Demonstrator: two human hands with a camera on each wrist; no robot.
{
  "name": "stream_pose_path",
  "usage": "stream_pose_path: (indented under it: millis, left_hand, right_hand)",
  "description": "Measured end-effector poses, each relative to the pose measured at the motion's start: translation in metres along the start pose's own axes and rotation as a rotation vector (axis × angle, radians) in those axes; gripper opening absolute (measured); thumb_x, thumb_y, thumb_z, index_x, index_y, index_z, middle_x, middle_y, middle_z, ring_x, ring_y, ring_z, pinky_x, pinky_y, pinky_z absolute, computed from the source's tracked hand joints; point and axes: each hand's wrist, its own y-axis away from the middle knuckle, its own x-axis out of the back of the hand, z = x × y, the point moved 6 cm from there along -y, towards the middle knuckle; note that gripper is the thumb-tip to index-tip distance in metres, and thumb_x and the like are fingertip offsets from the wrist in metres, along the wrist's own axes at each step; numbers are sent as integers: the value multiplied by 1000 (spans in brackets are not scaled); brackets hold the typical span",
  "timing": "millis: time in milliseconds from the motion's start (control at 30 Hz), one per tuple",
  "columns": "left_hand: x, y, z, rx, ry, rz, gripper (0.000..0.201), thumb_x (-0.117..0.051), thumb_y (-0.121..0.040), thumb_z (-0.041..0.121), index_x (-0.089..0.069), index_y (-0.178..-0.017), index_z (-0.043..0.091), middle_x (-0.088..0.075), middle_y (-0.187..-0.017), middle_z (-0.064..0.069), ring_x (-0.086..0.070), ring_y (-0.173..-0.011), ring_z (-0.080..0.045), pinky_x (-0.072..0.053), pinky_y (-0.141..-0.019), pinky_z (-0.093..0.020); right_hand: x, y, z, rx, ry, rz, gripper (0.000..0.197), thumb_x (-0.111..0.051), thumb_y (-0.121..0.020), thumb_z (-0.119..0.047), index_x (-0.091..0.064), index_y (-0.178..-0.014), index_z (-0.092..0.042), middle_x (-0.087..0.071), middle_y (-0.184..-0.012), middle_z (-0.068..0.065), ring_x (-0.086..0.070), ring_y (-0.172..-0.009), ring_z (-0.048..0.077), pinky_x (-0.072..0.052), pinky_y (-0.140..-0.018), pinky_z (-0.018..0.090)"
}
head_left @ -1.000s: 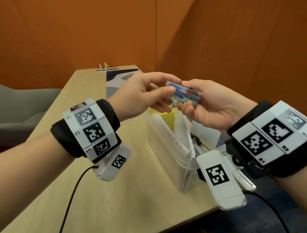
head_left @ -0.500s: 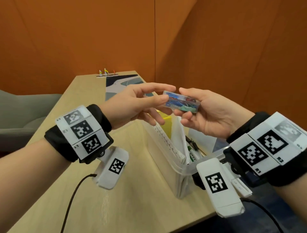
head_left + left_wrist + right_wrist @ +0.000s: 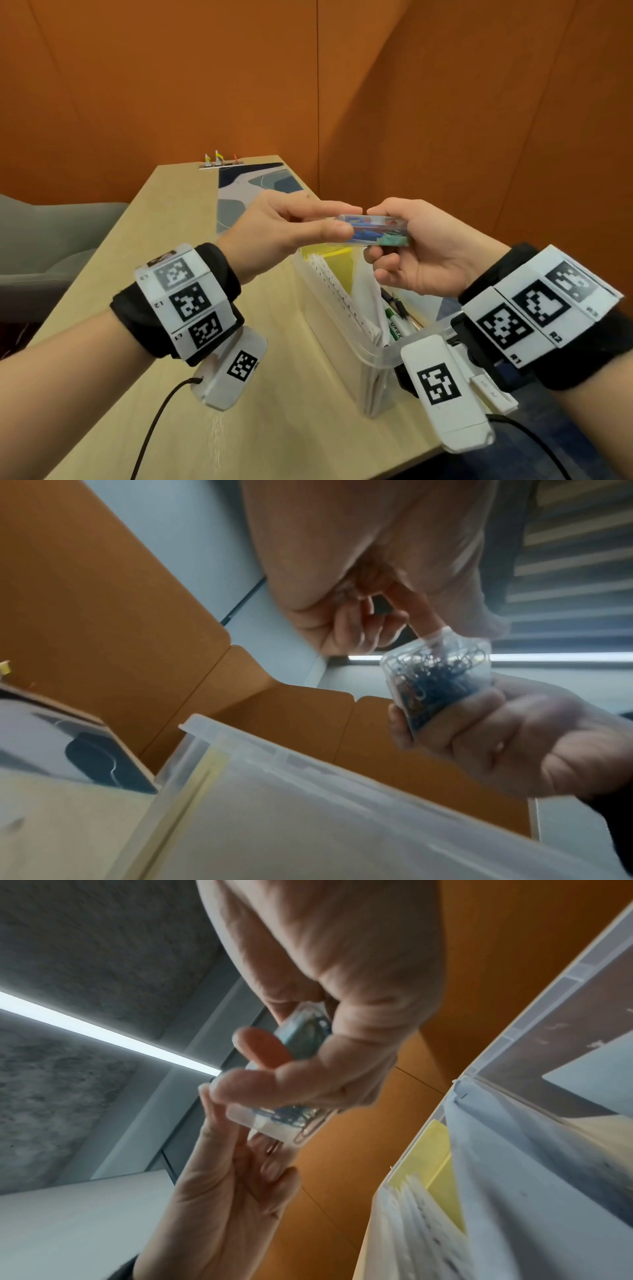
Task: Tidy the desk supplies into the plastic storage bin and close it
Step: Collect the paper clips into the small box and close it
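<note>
Two hands are meeting above one open plastic storage bin point(image 3: 346, 329), and between them they are holding one small clear box of paper clips point(image 3: 373, 230). The right hand point(image 3: 424, 250) is curling its fingers and thumb round the box's right end, gripping it from below and behind. The left hand point(image 3: 274, 236) is pinching the box's left end between thumb and forefinger, with its other fingers bending loosely beneath. In the left wrist view the box point(image 3: 435, 680) is showing a tangle of dark blue and other coloured clips inside; the clips are too many and too jumbled to count. The box is hanging in the air over the far end of the bin, not touching it.

The bin is standing on one light wooden desk point(image 3: 144, 342), near its right edge, with no lid showing on it. Inside it one white spiral notebook point(image 3: 339, 294) is standing upright along the left wall, one yellow pad point(image 3: 337, 265) is sitting behind that, and white sheets are leaning beside them. Several pens point(image 3: 397, 318) are lying in the right part; at least three are showing, one of them a green marker. One patterned mat point(image 3: 253, 181) is lying at the desk's far end, and one grey chair point(image 3: 44, 246) is standing to the left
</note>
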Motion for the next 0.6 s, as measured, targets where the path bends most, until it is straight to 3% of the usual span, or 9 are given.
stream_pose_path:
  millis: [100, 200, 300, 433, 500, 600]
  left_hand:
    - [-1, 2, 7, -109, -160, 13, 39, -79, -58, 39, -73, -96, 34, -49, -86, 2, -48, -78, -1, -46, -62, -17]
    - [-7, 3, 13, -201, -384, -11, 44, -78, -60, 43, -68, -103, 41, -58, -101, 15, -54, -96, -2, -51, -77, -27]
    - [-13, 3, 17, -298, -450, -15, 40, -74, -71, 34, -66, -109, 29, -66, -105, 11, -61, -100, -8, -53, -78, -24]
    - [-12, 5, 15, -315, -396, -13, 37, -71, -74, 26, -66, -110, 21, -66, -107, -2, -62, -101, -12, -55, -77, -21]
    - [-10, 3, 10, -253, -387, -41, 40, -72, -72, 30, -65, -111, 27, -62, -115, 1, -58, -109, -10, -54, -87, -26]
    - [-12, -4, -3, 82, -133, -157, 51, -75, -65, 38, -61, -114, 34, -60, -123, 7, -58, -112, -7, -49, -95, -36]
  right_hand:
    - [2, 1, -1, 9, -51, 8, 28, -36, -94, -20, -55, -85, -2, -42, -47, 6, -35, -27, 7, -48, -35, 18]
    - [3, 1, -2, -4, -39, 12, 31, -35, -95, -21, -54, -90, 2, -44, -48, 7, -37, -28, 7, -47, -34, 16]
    - [2, 2, -2, -29, -2, 2, 33, -34, -95, -24, -55, -93, 2, -46, -47, 6, -38, -30, 6, -42, -32, 14]
    - [1, 3, -3, 2, -33, -14, 29, -40, -97, -25, -54, -93, 1, -51, -48, 8, -38, -30, 3, -41, -31, 12]
    - [0, 4, -5, 55, -63, -2, 27, -40, -98, -24, -54, -95, 0, -53, -52, 10, -37, -29, 3, -42, -32, 11]
    - [-2, 4, -13, 184, -115, 8, 26, -39, -99, -23, -55, -100, -2, -55, -75, 15, -45, -41, 7, -52, -41, 16]
